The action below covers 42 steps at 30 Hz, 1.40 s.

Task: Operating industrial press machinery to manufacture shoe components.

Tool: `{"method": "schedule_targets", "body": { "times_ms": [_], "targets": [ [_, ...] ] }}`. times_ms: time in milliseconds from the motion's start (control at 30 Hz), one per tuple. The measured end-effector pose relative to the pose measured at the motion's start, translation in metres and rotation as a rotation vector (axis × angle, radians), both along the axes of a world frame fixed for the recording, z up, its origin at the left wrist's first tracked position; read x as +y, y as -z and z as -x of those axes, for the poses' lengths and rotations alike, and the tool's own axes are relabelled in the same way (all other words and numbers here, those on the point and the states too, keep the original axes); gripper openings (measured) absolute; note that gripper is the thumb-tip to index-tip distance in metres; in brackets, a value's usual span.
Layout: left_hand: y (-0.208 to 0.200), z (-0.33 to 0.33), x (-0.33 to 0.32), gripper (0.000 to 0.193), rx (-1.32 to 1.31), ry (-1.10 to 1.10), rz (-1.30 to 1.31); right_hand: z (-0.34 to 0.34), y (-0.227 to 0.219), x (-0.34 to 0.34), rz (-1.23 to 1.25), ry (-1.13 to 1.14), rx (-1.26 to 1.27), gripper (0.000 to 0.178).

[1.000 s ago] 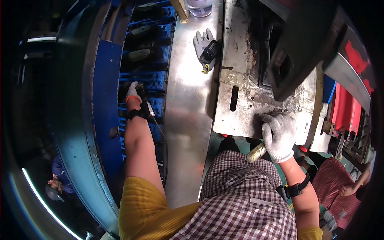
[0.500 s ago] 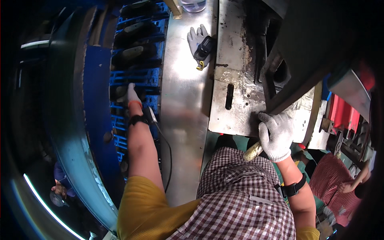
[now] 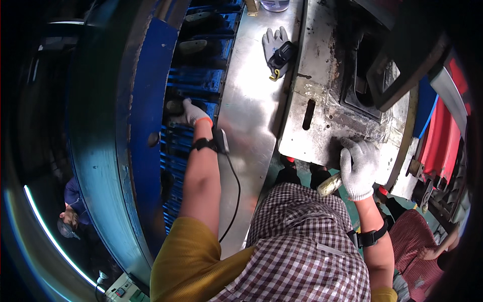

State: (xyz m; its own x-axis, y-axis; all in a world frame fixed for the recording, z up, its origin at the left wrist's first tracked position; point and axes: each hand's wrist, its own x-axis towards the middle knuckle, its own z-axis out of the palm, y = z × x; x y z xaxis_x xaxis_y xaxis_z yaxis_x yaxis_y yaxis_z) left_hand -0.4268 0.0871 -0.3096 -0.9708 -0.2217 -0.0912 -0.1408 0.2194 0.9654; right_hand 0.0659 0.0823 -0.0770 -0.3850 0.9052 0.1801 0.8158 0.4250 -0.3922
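Observation:
My left hand (image 3: 197, 114), in a white glove with an orange cuff, reaches over a blue slatted conveyor (image 3: 198, 78). Its thumb and fingers are closed around a dark shoe-shaped piece with a pale top (image 3: 174, 106); part of it is hidden. My right hand (image 3: 360, 168), also gloved in white, rests at the near edge of a worn metal plate (image 3: 297, 136). From under its curled fingers sticks a yellowish handle (image 3: 329, 185) that looks wrapped in tape; its other end cannot be seen. More pieces with pale tops (image 3: 193, 47) lie farther along the slats.
On the steel ledge (image 3: 246, 116) lies a grey glove (image 3: 275, 44) with a black device on it. A dark metal frame (image 3: 402, 70) overhangs the plate. A cable (image 3: 238, 186) hangs from my left wrist. One person (image 3: 415, 249) works at right, another (image 3: 75, 204) at far left.
The dark frame has risen from near my right hand, baring a recess in the plate. My left hand has turned, its fingers now around the piece. The conveyor pieces sit slightly farther away.

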Motion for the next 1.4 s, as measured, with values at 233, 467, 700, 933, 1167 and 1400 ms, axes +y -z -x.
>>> {"method": "schedule_targets", "body": {
  "times_ms": [233,467,700,933,1167,1400],
  "targets": [
    [-0.027,-0.028,-0.003,0.100,-0.229,0.062,0.143,-0.001,0.000,-0.002,0.010,0.015,-0.024,0.015],
    [-0.054,-0.015,0.006,0.035,-0.617,0.261,-0.573,-0.007,0.006,-0.004,-0.017,0.065,-0.068,0.015],
    [-0.008,0.024,0.078,0.088,-0.207,0.324,0.057,-0.003,0.004,0.000,-0.031,0.023,-0.027,0.015],
    [-0.053,-0.036,0.083,0.107,-0.490,0.645,0.007,-0.007,0.008,-0.002,-0.042,0.044,-0.059,0.015],
    [-0.028,-0.042,-0.152,0.062,0.335,0.275,0.335,-0.004,0.007,-0.004,-0.022,0.001,-0.021,0.016],
    [-0.039,-0.005,-0.347,0.064,-0.185,-0.396,0.451,-0.006,0.016,-0.007,-0.052,-0.024,-0.058,0.009]
  ]
}}
